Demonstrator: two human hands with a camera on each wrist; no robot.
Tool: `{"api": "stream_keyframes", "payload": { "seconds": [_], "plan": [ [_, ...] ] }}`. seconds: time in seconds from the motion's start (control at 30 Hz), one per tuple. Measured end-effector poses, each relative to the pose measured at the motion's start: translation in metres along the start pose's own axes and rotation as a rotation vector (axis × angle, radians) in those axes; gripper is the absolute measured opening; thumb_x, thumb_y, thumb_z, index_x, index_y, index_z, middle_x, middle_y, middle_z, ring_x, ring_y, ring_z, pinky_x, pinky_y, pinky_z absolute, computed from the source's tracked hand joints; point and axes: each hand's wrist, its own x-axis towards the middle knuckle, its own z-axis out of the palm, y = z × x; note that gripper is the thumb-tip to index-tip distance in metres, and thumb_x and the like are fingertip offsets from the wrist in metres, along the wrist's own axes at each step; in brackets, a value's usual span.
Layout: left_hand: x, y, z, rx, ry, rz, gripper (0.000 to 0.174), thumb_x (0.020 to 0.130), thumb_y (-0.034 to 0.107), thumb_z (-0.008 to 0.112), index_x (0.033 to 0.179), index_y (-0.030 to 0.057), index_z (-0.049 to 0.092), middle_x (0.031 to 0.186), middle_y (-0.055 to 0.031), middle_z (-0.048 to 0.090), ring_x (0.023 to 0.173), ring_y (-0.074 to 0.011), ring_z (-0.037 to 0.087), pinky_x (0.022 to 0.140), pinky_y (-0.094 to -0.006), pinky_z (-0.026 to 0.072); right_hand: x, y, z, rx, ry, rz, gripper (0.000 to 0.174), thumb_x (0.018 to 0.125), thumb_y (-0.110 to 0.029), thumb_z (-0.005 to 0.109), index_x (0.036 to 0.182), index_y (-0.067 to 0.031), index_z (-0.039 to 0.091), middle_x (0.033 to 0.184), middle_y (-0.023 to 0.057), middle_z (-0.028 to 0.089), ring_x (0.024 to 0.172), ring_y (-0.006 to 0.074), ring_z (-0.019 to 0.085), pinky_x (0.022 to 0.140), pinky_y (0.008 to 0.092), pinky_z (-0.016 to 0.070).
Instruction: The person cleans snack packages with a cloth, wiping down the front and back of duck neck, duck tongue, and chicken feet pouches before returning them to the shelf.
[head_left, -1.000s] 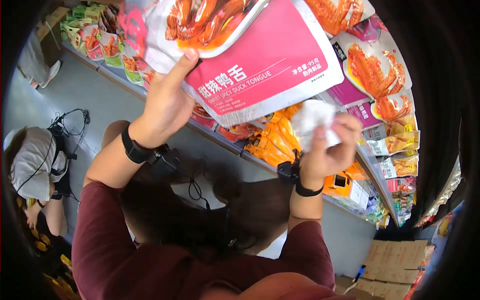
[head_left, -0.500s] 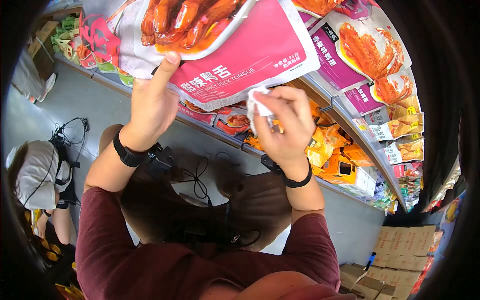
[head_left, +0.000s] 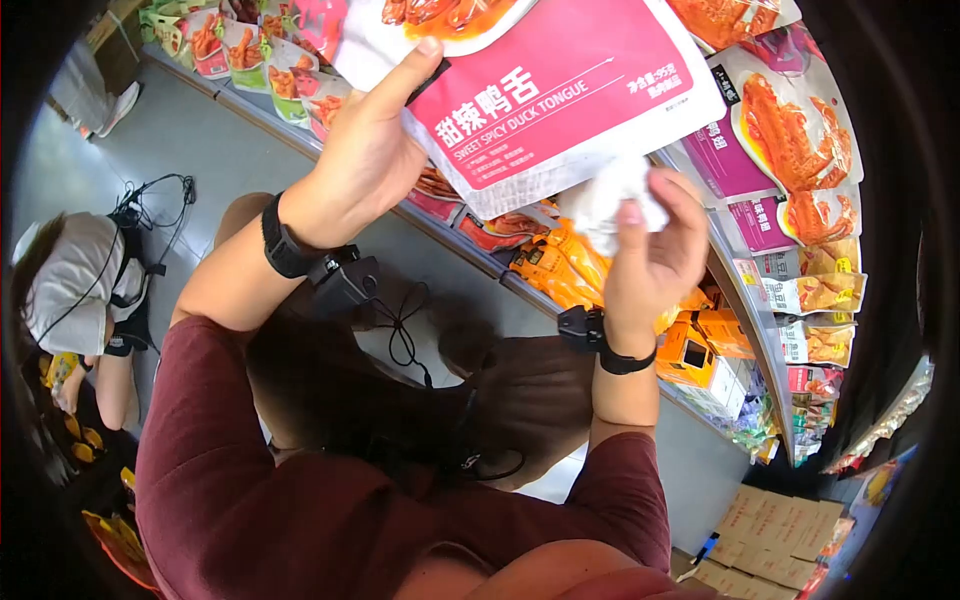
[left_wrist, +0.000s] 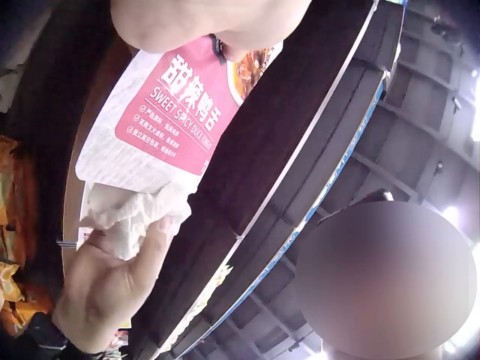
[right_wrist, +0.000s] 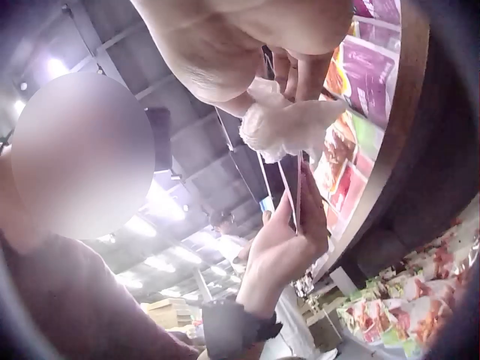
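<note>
In the head view a pink and white pouch of sweet spicy duck tongue (head_left: 560,110) is held up at a tilt in front of the shelf. My left hand (head_left: 365,150) grips its left lower side, thumb lying across the printed front. A crumpled white tissue (head_left: 612,205) is pinched between the thumb and fingers of my right hand (head_left: 660,250), right at the pouch's bottom edge. The left wrist view shows the tissue (left_wrist: 139,214) just under that edge. From the right wrist view the pouch (right_wrist: 292,199) appears edge-on, the tissue (right_wrist: 281,131) overlapping its end.
Shelves behind hold purple duck-wing pouches (head_left: 800,120), green and white pouches (head_left: 245,60) and orange packages (head_left: 565,265). The metal shelf edge (head_left: 745,310) runs close to my right hand. Cardboard boxes (head_left: 780,520) stand lower right; another person (head_left: 80,280) is at the left.
The right hand with the tissue moved left to the pouch's bottom edge, then back right. The left hand keeps its grip on the pouch, and the whole view has shifted slightly.
</note>
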Motion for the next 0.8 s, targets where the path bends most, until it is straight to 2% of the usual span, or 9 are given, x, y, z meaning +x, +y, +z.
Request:
{"api": "stream_keyframes", "payload": {
  "seconds": [0.1,0.33,0.4,0.47,0.5,0.57,0.6,0.7,0.8],
  "plan": [
    [0.000,-0.001,0.000,0.013,0.001,0.004,0.042,0.099,0.027,0.049,0.134,0.0048,0.042,0.131,-0.0071,0.054,0.117,-0.0176,0.055,0.099,-0.0376,0.0452,-0.014,-0.001,0.017,0.176,-0.085,0.160,0.031,0.081,0.006,0.066,0.110,0.0053,0.056,0.112,0.0160,0.055,0.103,0.0197,0.055,0.090,0.0306,0.0446],
    [0.003,0.000,-0.005,-0.012,0.035,0.012,0.042,0.099,0.027,0.050,0.134,0.0067,0.042,0.131,-0.0066,0.054,0.117,-0.0176,0.055,0.100,-0.0371,0.0451,-0.031,0.002,0.031,0.399,-0.048,0.444,0.028,0.086,0.009,0.059,0.114,0.0065,0.055,0.115,0.0169,0.059,0.104,0.0191,0.058,0.089,0.0294,0.0476],
    [0.004,-0.001,-0.007,-0.018,0.044,0.036,0.041,0.099,0.027,0.050,0.133,0.0072,0.042,0.131,-0.0062,0.054,0.117,-0.0172,0.055,0.100,-0.0371,0.0449,-0.033,0.006,0.034,0.380,-0.051,0.410,0.027,0.087,0.010,0.057,0.114,0.0067,0.055,0.115,0.0168,0.060,0.102,0.0188,0.060,0.088,0.0283,0.0484],
    [0.002,0.000,-0.009,-0.013,0.046,0.033,0.041,0.098,0.027,0.051,0.133,0.0072,0.043,0.131,-0.0061,0.054,0.117,-0.0171,0.055,0.100,-0.0373,0.0449,-0.034,0.005,0.036,0.386,-0.044,0.474,0.033,0.085,0.008,0.061,0.117,0.0075,0.054,0.116,0.0176,0.060,0.104,0.0199,0.059,0.090,0.0312,0.0478],
    [0.002,0.000,-0.010,-0.008,0.046,0.027,0.041,0.098,0.027,0.051,0.133,0.0071,0.043,0.131,-0.0061,0.054,0.117,-0.0170,0.055,0.100,-0.0375,0.0449,-0.036,0.008,0.037,0.386,-0.046,0.473,0.033,0.085,0.008,0.061,0.117,0.0075,0.054,0.116,0.0176,0.060,0.104,0.0199,0.059,0.090,0.0312,0.0478],
    [0.004,-0.001,-0.013,-0.018,0.048,0.024,0.041,0.098,0.027,0.051,0.133,0.0070,0.043,0.130,-0.0062,0.055,0.116,-0.0171,0.056,0.099,-0.0378,0.0452,-0.041,0.014,0.039,0.206,-0.111,0.245,0.045,0.080,0.001,0.071,0.121,0.0080,0.053,0.117,0.0204,0.060,0.105,0.0235,0.060,0.091,0.0342,0.0474],
    [0.005,-0.002,-0.014,-0.029,0.050,0.019,0.041,0.098,0.027,0.051,0.133,0.0070,0.043,0.130,-0.0063,0.055,0.116,-0.0172,0.056,0.099,-0.0380,0.0455,-0.042,0.016,0.041,0.207,-0.110,0.244,0.045,0.080,0.001,0.071,0.121,0.0080,0.053,0.117,0.0204,0.060,0.105,0.0235,0.060,0.091,0.0342,0.0474],
    [0.006,-0.001,-0.013,-0.027,0.084,0.017,0.041,0.098,0.027,0.051,0.133,0.0068,0.043,0.128,-0.0066,0.056,0.115,-0.0176,0.057,0.099,-0.0385,0.0456,-0.043,0.014,0.045,-0.107,-0.148,0.014,0.062,0.071,-0.008,0.080,0.124,0.0079,0.051,0.114,0.0242,0.061,0.102,0.0295,0.063,0.087,0.0352,0.0491],
    [0.005,-0.003,-0.016,-0.058,0.071,-0.034,0.041,0.098,0.027,0.051,0.133,0.0068,0.043,0.127,-0.0069,0.057,0.114,-0.0179,0.057,0.098,-0.0381,0.0465,-0.054,0.016,0.047,-0.046,-0.097,0.154,0.059,0.072,-0.006,0.078,0.123,0.0078,0.050,0.114,0.0243,0.061,0.099,0.0293,0.064,0.083,0.0345,0.0508]
  ]
}}
